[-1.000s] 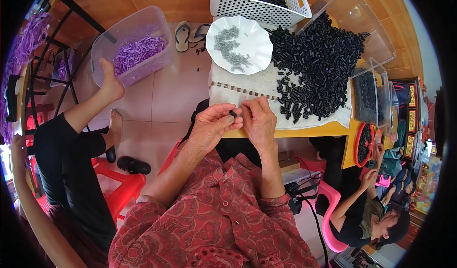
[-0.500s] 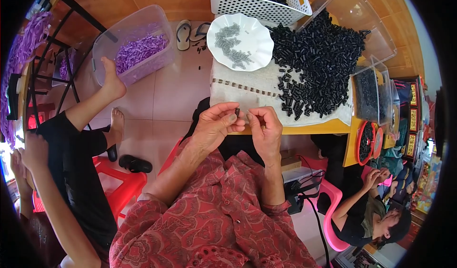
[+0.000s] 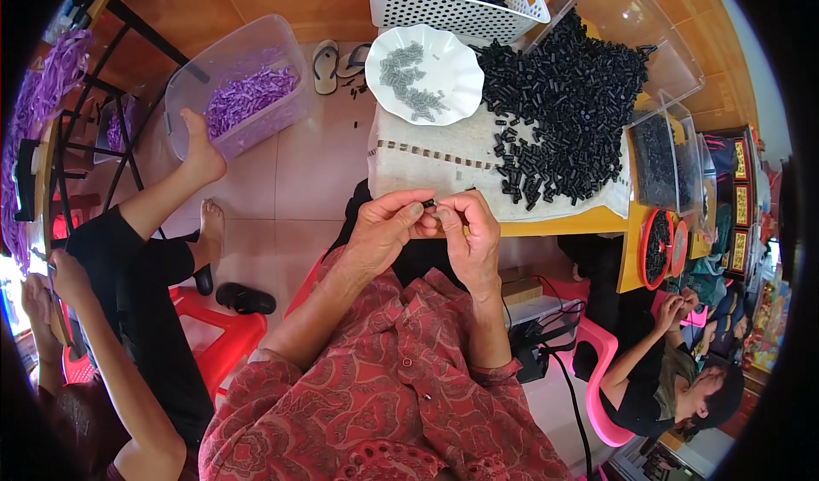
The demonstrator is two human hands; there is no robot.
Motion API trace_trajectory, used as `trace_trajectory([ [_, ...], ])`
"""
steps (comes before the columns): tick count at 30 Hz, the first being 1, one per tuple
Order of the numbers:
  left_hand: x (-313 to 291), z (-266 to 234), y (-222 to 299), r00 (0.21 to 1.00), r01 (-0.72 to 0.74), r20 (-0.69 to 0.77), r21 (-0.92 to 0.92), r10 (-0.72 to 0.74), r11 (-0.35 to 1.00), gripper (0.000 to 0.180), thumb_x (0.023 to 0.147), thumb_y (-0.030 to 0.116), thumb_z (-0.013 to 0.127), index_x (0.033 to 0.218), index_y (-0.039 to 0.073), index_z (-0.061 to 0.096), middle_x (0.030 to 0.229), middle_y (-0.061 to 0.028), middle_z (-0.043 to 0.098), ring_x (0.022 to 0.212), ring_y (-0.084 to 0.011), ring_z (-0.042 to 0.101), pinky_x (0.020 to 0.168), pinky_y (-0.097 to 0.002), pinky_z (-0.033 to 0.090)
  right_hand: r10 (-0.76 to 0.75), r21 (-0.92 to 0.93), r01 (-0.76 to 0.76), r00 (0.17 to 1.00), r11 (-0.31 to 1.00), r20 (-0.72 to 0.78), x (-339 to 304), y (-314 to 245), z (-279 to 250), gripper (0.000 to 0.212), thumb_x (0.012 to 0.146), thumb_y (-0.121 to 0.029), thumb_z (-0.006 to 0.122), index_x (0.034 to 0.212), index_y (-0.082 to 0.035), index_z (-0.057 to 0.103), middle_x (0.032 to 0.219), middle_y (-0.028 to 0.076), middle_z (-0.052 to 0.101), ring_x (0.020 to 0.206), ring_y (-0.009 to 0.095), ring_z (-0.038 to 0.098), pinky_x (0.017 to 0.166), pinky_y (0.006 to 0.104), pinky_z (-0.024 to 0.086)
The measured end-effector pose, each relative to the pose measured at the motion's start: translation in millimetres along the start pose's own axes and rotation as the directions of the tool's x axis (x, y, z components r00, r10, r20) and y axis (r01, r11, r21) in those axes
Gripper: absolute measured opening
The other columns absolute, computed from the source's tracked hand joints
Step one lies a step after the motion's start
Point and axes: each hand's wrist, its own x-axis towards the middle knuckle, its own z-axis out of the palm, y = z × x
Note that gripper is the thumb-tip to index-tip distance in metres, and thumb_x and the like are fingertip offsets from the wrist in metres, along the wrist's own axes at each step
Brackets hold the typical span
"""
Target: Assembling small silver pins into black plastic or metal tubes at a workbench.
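Above the near edge of the table, my left hand pinches a small black tube between thumb and fingers. Fingertip to fingertip with it, my right hand is closed in a pinch at the tube's end; whatever it holds is too small to make out. Beyond them a white scalloped plate carries small clear grey pieces. To the plate's right, a large heap of black tubes spreads over a pale cloth.
A white perforated basket of black pieces stands at the back. Clear bins and a red round tray lie right. A co-worker sits at right, another person's legs at left, near a purple-filled tub.
The black tube has tipped from upright to nearly level, pointing toward my right hand. My right fingers have moved in closer to it. The view has shifted slightly.
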Motion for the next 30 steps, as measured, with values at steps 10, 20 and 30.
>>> trace_trajectory([
  [10,-3,3,9,1.0,0.009,0.007,0.464,-0.014,0.886,0.022,0.101,0.004,0.053,0.118,-0.001,0.067,0.094,-0.0042,0.066,0.083,-0.0095,0.063,0.08,-0.0249,0.054,-0.034,-0.148,0.048,0.995,0.988,0.093,-1,-10,-18,0.006,0.09,-0.002,0.067,0.09,0.0,0.061,0.081,0.01,0.06,0.066,0.019,0.059,0.059,0.0295,0.046],
  [20,-5,-4,35,0.946,0.149,0.181,0.493,-0.268,0.857,0.02,0.099,0.005,0.057,0.113,-0.003,0.069,0.093,-0.004,0.067,0.079,-0.0105,0.064,0.073,-0.0244,0.052,0.272,0.106,-0.305,0.929,0.946,0.25,-19,-12,-18,0.019,0.088,-0.01,0.075,0.08,-0.002,0.059,0.069,0.001,0.06,0.058,0.006,0.053,0.051,0.0238,0.042],
  [30,-2,-4,7,0.983,0.172,0.024,0.189,-0.18,0.967,0.02,0.098,0.005,0.059,0.117,-0.003,0.064,0.096,-0.0091,0.069,0.077,-0.0139,0.068,0.071,-0.0295,0.06,0.087,0.069,-0.086,0.996,0.994,-0.006,-12,0,-29,0.022,0.088,0.003,0.069,0.11,-0.001,0.069,0.095,0.009,0.065,0.078,0.014,0.065,0.066,0.0253,0.051],
])
